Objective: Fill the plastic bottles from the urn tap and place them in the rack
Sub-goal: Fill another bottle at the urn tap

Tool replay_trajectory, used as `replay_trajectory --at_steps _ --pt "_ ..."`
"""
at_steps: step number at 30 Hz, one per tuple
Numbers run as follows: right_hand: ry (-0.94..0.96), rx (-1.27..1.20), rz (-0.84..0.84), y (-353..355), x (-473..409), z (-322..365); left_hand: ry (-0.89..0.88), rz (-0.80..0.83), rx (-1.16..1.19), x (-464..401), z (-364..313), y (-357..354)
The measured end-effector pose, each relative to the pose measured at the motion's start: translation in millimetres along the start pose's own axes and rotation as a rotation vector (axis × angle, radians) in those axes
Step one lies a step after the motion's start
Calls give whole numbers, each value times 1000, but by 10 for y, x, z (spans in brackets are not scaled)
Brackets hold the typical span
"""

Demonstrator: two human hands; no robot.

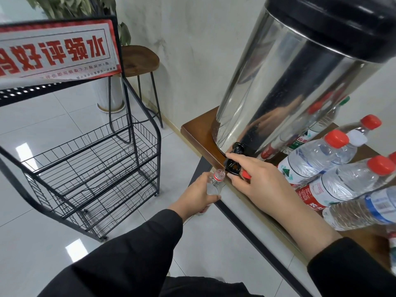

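A steel urn [274, 82] with a black lid stands on a wooden table [199, 129]. Its black tap [234, 159] juts over the table's edge. My right hand [255, 179] grips the tap lever, and a red cap [246, 174] shows between its fingers. Just below the spout, my left hand [199, 194] holds an uncapped clear plastic bottle [215, 183] upright, its open neck under the tap. The black wire rack [92, 163] stands on the floor to the left, its shelves bare.
Several capped plastic bottles [334, 181] lie on the table to the right of the urn. A red and white sign [55, 50] tops the rack. Behind it are a wooden stool [139, 58] and a potted plant [111, 97]. Pale floor tiles surround the rack.
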State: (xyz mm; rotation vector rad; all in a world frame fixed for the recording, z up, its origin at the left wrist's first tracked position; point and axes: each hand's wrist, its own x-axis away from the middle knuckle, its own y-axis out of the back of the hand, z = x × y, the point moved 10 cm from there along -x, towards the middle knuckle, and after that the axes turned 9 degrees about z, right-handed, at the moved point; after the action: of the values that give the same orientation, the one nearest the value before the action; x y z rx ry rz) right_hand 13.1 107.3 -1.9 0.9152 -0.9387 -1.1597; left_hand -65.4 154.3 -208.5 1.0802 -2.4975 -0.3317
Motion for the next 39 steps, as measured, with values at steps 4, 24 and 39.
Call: replay_trajectory --at_steps 4,24,39 --pt "-2 -3 4 -8 -4 4 5 -1 -3 -7 4 -2" --pt "-2 -16 4 3 -4 -9 7 3 27 -16 13 -10" --pt "-4 -4 10 1 -15 -10 -1 -17 15 -50 42 -17"
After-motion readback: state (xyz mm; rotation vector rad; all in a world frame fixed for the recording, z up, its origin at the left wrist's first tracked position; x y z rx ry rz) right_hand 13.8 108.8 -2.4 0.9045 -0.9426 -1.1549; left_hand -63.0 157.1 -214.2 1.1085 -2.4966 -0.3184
